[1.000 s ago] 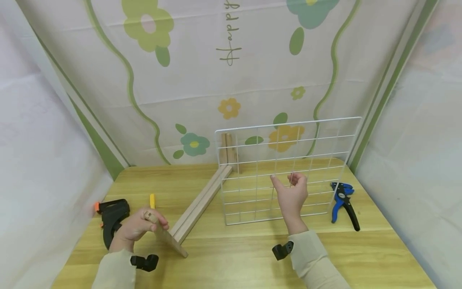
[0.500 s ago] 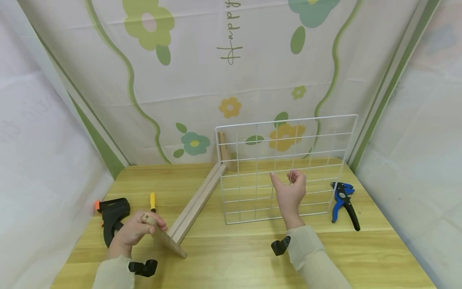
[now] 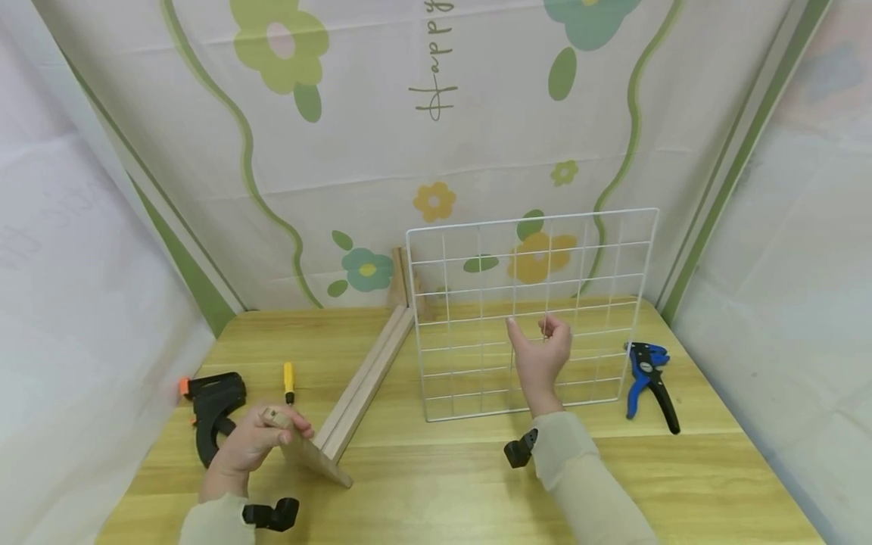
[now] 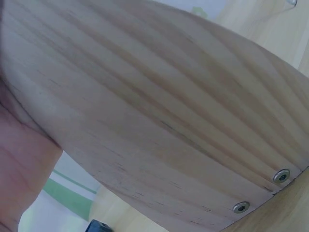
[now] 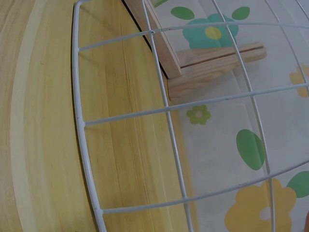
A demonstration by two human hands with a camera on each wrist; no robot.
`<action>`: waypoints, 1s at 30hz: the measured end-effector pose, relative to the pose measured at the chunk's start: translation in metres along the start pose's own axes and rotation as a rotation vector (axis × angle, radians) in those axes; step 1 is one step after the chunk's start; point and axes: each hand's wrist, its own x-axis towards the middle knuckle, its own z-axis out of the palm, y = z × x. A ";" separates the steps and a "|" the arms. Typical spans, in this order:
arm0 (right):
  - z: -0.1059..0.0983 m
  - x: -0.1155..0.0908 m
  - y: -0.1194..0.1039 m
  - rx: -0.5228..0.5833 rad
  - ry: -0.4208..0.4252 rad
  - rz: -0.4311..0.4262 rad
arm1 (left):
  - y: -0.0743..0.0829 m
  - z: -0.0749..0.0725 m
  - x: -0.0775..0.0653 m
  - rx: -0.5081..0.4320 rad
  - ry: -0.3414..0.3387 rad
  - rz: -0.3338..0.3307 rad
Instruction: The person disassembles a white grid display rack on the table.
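Note:
In the head view my left hand [image 3: 248,443] grips the top of the near wooden end piece [image 3: 316,458] of a pale wooden stand. Two long wooden rails [image 3: 371,386] run from it to a far end piece [image 5: 212,70], partly behind wires in the right wrist view. Up close, the left wrist view shows two screws [image 4: 281,176] low on the near end piece. My right hand [image 3: 541,363] holds a white wire grid panel [image 3: 531,220] upright right of the stand, fingers curled at a wire. Its lower edge is at the tabletop; exact contact is unclear.
A black tool with orange tips [image 3: 218,409] lies left of my left hand. Near it is a yellow-handled screwdriver [image 3: 289,378]. Blue and black wire strippers [image 3: 646,386] lie beyond the grid's right edge. A flowered curtain [image 3: 354,151] hangs behind the table [image 3: 436,499].
The stand's far end has swung left while my left hand keeps its grip on the near end. The grid has turned slightly, its right side shifting left with my right hand.

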 end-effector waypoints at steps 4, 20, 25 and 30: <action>0.003 0.002 0.002 0.010 -0.012 0.024 | -0.001 0.002 0.000 -0.001 0.011 0.025; 0.010 0.004 0.004 0.006 -0.058 0.062 | -0.003 0.003 -0.005 -0.003 0.010 0.071; 0.011 0.006 0.005 -0.001 -0.054 0.072 | -0.005 0.004 -0.004 0.025 0.020 0.105; 0.013 0.009 0.008 -0.009 -0.050 0.072 | -0.005 0.009 -0.003 0.044 0.049 0.133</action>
